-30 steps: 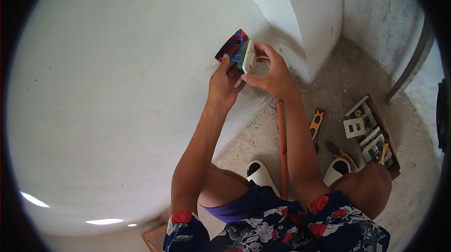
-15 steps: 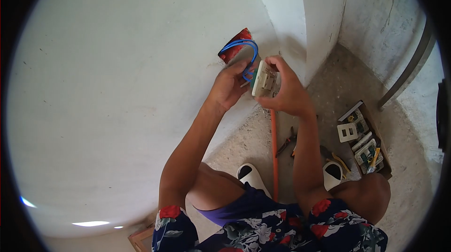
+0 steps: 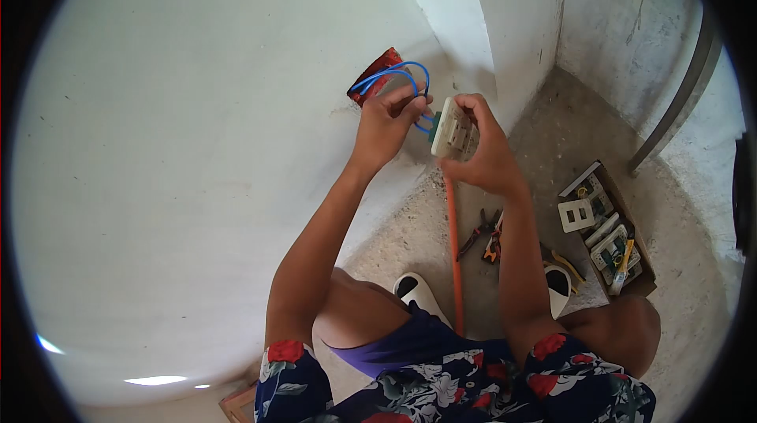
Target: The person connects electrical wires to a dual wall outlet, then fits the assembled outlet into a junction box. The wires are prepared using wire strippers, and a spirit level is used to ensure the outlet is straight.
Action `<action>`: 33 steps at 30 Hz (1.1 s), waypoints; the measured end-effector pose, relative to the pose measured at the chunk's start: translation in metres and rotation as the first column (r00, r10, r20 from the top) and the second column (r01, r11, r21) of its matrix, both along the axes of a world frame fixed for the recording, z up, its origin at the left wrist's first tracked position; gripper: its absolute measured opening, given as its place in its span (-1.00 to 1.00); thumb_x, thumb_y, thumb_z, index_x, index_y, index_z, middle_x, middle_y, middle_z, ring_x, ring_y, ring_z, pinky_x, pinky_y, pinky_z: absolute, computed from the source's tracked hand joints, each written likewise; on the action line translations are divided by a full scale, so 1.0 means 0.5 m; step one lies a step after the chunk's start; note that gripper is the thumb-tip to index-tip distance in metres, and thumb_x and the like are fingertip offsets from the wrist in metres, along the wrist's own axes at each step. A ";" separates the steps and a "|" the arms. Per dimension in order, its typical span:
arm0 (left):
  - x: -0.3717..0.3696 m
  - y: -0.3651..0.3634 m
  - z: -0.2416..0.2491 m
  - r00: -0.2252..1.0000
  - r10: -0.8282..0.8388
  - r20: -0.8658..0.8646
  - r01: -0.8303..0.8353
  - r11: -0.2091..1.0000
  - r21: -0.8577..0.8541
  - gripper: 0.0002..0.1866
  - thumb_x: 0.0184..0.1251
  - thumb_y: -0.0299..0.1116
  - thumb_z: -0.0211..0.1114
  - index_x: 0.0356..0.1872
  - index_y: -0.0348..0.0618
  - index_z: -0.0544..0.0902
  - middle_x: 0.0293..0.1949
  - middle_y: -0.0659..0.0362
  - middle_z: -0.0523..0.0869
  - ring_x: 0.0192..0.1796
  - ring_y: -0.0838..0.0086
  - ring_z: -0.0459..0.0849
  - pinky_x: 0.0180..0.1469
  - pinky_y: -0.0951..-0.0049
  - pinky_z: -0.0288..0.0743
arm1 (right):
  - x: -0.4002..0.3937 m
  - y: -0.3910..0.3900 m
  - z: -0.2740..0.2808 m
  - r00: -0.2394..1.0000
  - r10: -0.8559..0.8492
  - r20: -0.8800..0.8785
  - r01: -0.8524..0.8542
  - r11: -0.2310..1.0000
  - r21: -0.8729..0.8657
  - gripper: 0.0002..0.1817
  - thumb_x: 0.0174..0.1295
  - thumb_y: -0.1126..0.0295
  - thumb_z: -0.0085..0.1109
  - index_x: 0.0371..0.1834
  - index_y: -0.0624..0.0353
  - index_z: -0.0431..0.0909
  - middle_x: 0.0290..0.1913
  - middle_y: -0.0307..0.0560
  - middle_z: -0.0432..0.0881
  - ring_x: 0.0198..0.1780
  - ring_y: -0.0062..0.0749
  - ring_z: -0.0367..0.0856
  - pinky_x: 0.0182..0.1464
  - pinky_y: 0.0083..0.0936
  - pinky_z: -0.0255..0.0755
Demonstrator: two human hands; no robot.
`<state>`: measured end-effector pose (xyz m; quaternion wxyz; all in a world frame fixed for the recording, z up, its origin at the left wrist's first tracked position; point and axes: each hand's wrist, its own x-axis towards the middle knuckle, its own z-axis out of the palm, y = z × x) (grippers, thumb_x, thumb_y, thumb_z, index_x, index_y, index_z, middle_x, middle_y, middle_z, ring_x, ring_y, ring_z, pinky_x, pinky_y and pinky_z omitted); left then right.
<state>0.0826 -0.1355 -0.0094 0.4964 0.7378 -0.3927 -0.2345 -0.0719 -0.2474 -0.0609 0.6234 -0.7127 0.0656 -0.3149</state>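
A white outlet plate with a green back is tilted in my right hand, whose fingers and thumb grip its top and bottom edges. Blue wires run from a red wall box and curve down to the back of the plate. My left hand is at the wires, left of the plate, with thumb and fingertips pinched on them.
An orange pipe stretches along the floor below my hands. Pliers and other tools lie beside it. At the right, a cardboard box holds several outlet parts, with a white cover plate at its edge.
My left hand has turned and closed its fingertips on the blue wires, slightly further from the plate. The view has shifted a little, and the plate stays in my right hand.
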 end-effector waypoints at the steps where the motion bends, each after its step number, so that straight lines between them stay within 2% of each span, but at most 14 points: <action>1: 0.003 -0.011 -0.003 0.999 0.026 0.019 -0.026 1.000 0.014 -0.63 0.53 -0.28 0.21 0.20 -0.32 0.58 -0.14 0.13 0.77 -0.15 0.56 0.67 0.00 0.44 0.58 | 0.006 -0.004 -0.008 1.000 -0.019 -0.003 0.019 0.998 0.064 -0.17 -0.24 0.43 0.47 0.23 0.21 0.33 0.10 -0.07 0.47 0.19 -0.28 0.47 0.33 -0.37 0.29; 6: 0.014 -0.038 -0.010 0.996 0.089 0.025 -0.090 0.995 0.039 -0.64 0.56 -0.27 0.16 0.17 -0.34 0.61 -0.13 0.16 0.77 -0.14 0.57 0.66 -0.01 0.44 0.58 | 0.014 -0.025 -0.035 0.997 -0.054 0.047 0.053 0.998 0.020 -0.15 -0.21 0.43 0.46 0.30 0.22 0.34 0.13 -0.07 0.49 0.24 -0.28 0.46 0.38 -0.36 0.27; 9: 0.018 -0.037 -0.012 0.999 0.053 0.000 -0.053 0.997 0.058 -0.65 0.55 -0.31 0.16 0.14 -0.40 0.60 -0.14 0.07 0.78 -0.07 0.49 0.73 0.01 0.42 0.61 | 0.003 -0.032 -0.034 0.998 -0.028 0.057 0.029 1.000 -0.011 -0.16 -0.21 0.44 0.46 0.29 0.22 0.36 0.14 -0.07 0.49 0.24 -0.29 0.46 0.38 -0.34 0.27; 12: 0.012 -0.038 0.000 0.987 -0.027 0.158 0.005 0.991 0.136 -0.62 0.59 -0.28 0.10 0.20 -0.37 0.56 -0.08 0.08 0.77 -0.04 0.46 0.73 0.03 0.41 0.60 | -0.006 -0.028 -0.024 0.998 -0.040 0.052 0.044 0.997 -0.065 -0.19 -0.23 0.42 0.46 0.25 0.20 0.38 0.13 -0.06 0.48 0.22 -0.26 0.47 0.35 -0.33 0.31; 14: 0.001 -0.042 0.009 0.998 -0.027 -0.053 0.021 0.994 -0.109 -0.53 0.62 -0.13 0.05 0.27 -0.32 0.48 0.04 0.04 0.72 0.00 0.40 0.71 0.14 0.36 0.58 | -0.008 -0.024 -0.015 0.997 -0.056 0.056 0.061 0.994 -0.091 -0.20 -0.25 0.40 0.45 0.21 0.19 0.39 0.11 -0.04 0.48 0.20 -0.22 0.48 0.31 -0.32 0.33; 15: 0.003 -0.043 0.013 0.998 -0.024 -0.052 0.018 0.994 -0.105 -0.53 0.62 -0.13 0.05 0.27 -0.32 0.48 0.04 0.04 0.72 0.00 0.40 0.71 0.14 0.36 0.58 | -0.009 -0.024 -0.007 0.997 -0.059 0.046 0.063 0.993 -0.095 -0.20 -0.25 0.40 0.45 0.21 0.20 0.38 0.11 -0.04 0.48 0.19 -0.22 0.48 0.31 -0.32 0.34; 17: 0.008 -0.049 0.026 0.968 -0.020 -0.251 -0.027 0.983 -0.180 -0.51 0.63 -0.09 0.01 0.28 -0.31 0.46 0.09 0.01 0.70 0.04 0.32 0.72 0.18 0.32 0.58 | -0.006 -0.022 -0.003 0.997 -0.063 0.040 0.066 0.993 -0.098 -0.20 -0.24 0.40 0.45 0.21 0.21 0.37 0.12 -0.03 0.48 0.19 -0.22 0.48 0.31 -0.31 0.34; 21: 0.007 -0.065 0.019 0.970 0.051 -0.237 -0.079 0.991 -0.111 -0.51 0.63 -0.06 0.00 0.22 -0.32 0.51 0.08 0.01 0.70 0.03 0.36 0.72 0.14 0.34 0.59 | 0.006 -0.011 -0.016 0.997 -0.042 0.069 0.041 0.999 0.020 -0.19 -0.21 0.40 0.49 0.24 0.19 0.38 0.11 -0.10 0.47 0.18 -0.29 0.46 0.35 -0.35 0.28; 24: 0.001 -0.082 0.009 0.989 0.084 -0.121 -0.091 0.994 -0.056 -0.52 0.64 -0.05 -0.02 0.17 -0.31 0.56 0.05 0.04 0.71 -0.01 0.41 0.72 0.08 0.39 0.59 | 0.024 -0.004 -0.048 0.995 -0.076 0.065 0.075 0.997 0.007 -0.17 -0.19 0.41 0.49 0.27 0.18 0.35 0.14 -0.10 0.46 0.23 -0.30 0.45 0.36 -0.35 0.27; 26: -0.010 -0.091 0.001 0.997 0.037 0.066 -0.035 0.999 -0.028 -0.52 0.64 -0.07 -0.03 0.13 -0.33 0.59 -0.07 0.11 0.74 -0.11 0.50 0.71 -0.03 0.44 0.58 | 0.026 -0.006 -0.069 0.993 -0.105 0.052 0.107 0.994 -0.033 -0.16 -0.18 0.42 0.49 0.28 0.18 0.33 0.16 -0.10 0.45 0.26 -0.31 0.44 0.37 -0.34 0.27; 28: -0.015 -0.090 -0.001 0.996 0.015 0.084 -0.016 1.000 0.004 -0.53 0.65 -0.08 -0.04 0.16 -0.31 0.58 -0.03 0.12 0.72 -0.07 0.50 0.69 -0.01 0.44 0.58 | 0.022 -0.011 -0.078 0.996 0.015 0.091 -0.028 0.989 0.144 -0.14 -0.18 0.40 0.47 0.30 0.20 0.30 0.18 0.00 0.48 0.27 -0.23 0.45 0.39 -0.30 0.27; 29: -0.020 -0.090 -0.002 0.995 -0.006 0.103 0.002 0.999 0.038 -0.53 0.65 -0.08 -0.04 0.18 -0.30 0.56 0.02 0.12 0.70 -0.02 0.49 0.67 0.02 0.45 0.57 | 0.019 -0.015 -0.083 0.996 0.012 0.090 -0.025 0.990 0.141 -0.14 -0.18 0.40 0.47 0.30 0.20 0.30 0.18 0.00 0.48 0.27 -0.23 0.45 0.39 -0.30 0.27; 31: -0.030 -0.077 -0.002 0.999 0.022 0.033 -0.024 0.998 0.055 -0.53 0.64 -0.07 -0.02 0.18 -0.31 0.57 -0.05 0.13 0.70 -0.06 0.48 0.67 0.02 0.43 0.56 | 0.012 -0.027 -0.091 0.987 0.077 0.143 -0.119 0.944 0.308 -0.14 -0.13 0.40 0.46 0.33 0.23 0.28 0.18 0.02 0.48 0.27 -0.25 0.46 0.40 -0.29 0.27; 33: -0.034 -0.050 0.004 0.990 0.092 -0.106 -0.081 0.991 0.106 -0.51 0.60 -0.06 0.02 0.17 -0.32 0.59 -0.18 0.15 0.71 -0.14 0.44 0.65 0.02 0.39 0.53 | 0.005 -0.042 -0.106 0.988 0.071 0.138 -0.107 0.958 0.267 -0.14 -0.12 0.41 0.46 0.34 0.25 0.27 0.19 0.02 0.47 0.26 -0.25 0.47 0.39 -0.29 0.27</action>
